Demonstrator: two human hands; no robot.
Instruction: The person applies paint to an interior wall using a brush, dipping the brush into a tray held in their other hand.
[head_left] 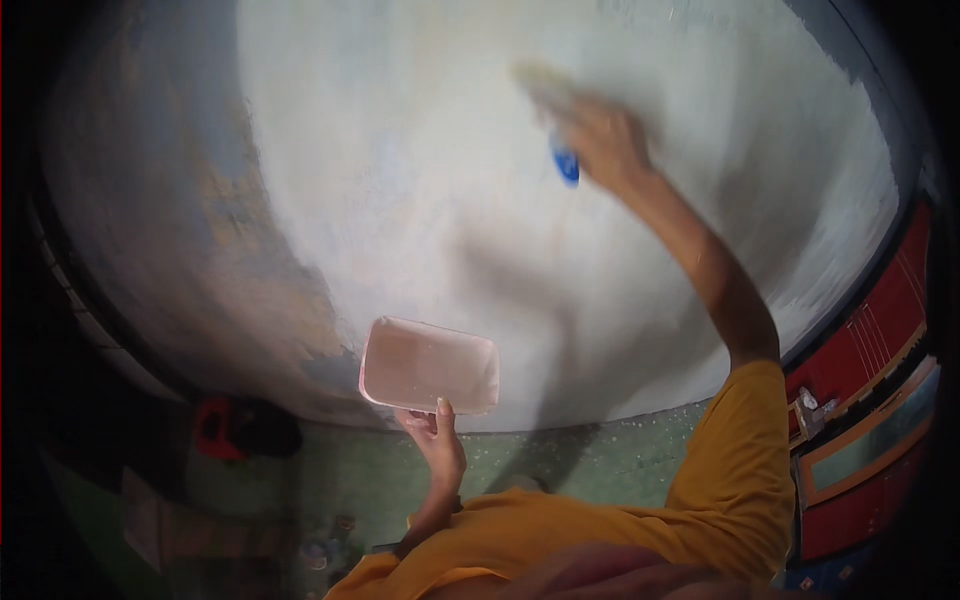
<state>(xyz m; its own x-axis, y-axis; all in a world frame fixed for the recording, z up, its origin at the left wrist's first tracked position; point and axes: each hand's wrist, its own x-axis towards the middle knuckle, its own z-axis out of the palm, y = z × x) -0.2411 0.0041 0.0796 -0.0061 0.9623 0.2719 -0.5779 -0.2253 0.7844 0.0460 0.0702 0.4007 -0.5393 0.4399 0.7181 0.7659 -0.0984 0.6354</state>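
Note:
My left hand (pixel 437 438) grips the lower edge of a shallow pinkish plastic tub (pixel 430 365), with the thumb over its rim. The tub is tilted so that its inside shows; whether any paint lies in it I cannot tell. Higher up and to the right, my right hand (pixel 608 145) is closed around a paintbrush (pixel 566 160) with a blue handle end. Its pale bristle end points up and left, smeared by motion, close against the wall (pixel 400 240). Whether the bristles touch it is unclear. Whitish paint covers the wall's middle; the left part is patchy grey and tan.
Below the wall runs a green floor (pixel 625 462) with white specks. A red and black object (pixel 215 425) sits at the lower left, near a dim brownish box (pixel 205 530). Red furniture (pixel 870 335) and a wood-framed panel (pixel 870 440) stand along the right side.

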